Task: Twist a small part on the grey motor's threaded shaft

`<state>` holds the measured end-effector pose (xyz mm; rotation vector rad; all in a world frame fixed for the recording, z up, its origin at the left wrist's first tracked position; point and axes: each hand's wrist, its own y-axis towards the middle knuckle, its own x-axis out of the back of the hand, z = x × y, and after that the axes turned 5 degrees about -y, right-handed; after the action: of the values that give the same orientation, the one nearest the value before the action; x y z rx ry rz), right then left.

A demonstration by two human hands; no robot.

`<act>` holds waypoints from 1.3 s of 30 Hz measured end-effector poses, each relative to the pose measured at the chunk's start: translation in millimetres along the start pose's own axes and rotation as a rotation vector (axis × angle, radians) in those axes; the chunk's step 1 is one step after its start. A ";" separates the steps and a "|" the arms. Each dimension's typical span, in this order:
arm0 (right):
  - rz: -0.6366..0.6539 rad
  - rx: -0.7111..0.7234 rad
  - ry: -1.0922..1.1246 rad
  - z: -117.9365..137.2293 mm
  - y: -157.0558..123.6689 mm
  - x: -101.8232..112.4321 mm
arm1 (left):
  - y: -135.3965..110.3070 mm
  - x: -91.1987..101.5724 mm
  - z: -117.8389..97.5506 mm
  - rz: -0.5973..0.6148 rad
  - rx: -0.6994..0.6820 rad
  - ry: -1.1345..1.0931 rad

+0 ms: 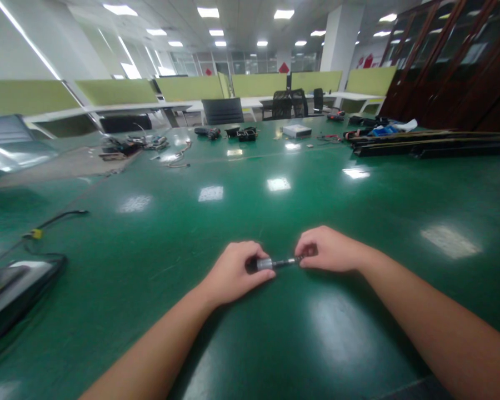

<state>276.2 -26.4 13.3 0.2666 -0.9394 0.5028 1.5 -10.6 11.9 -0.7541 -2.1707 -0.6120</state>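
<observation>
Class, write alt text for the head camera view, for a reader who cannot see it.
A left hand and a right hand hold a small silver-and-black metal cylinder between them, left on its silver end, right on its dark end, over a glossy green table.

Green table bears cables, grey box, black rails.

Green table, silver cylinder (tip seemingly black)

free: table middle | left edge: black case, cable | far right: long black rails
</observation>
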 end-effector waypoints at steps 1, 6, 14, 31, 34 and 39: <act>0.002 -0.001 0.008 0.5 -0.1 -0.2 | 0.4 -0.3 0.1 0.000 -0.001 0.000; -0.034 0.009 0.014 1.6 1.7 -5.0 | 1.3 -2.0 2.5 -0.013 0.000 0.007; -0.128 0.168 -0.051 17.8 14.6 -26.1 | 4.6 -6.4 2.3 -0.016 -0.001 0.024; -0.153 0.168 -0.032 19.9 14.7 -32.0 | 4.5 -6.5 -3.5 0.016 0.014 0.008; -0.143 0.176 -0.047 20.7 14.8 -31.7 | 4.9 -6.5 -2.8 0.016 0.024 0.013; -0.140 0.191 -0.051 21.5 14.8 -31.7 | 5.2 -5.9 -2.6 0.013 0.024 0.025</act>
<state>238.0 -32.3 -0.5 0.5164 -0.9156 0.4591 9.5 -10.4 9.9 -0.7435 -2.1450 -0.5849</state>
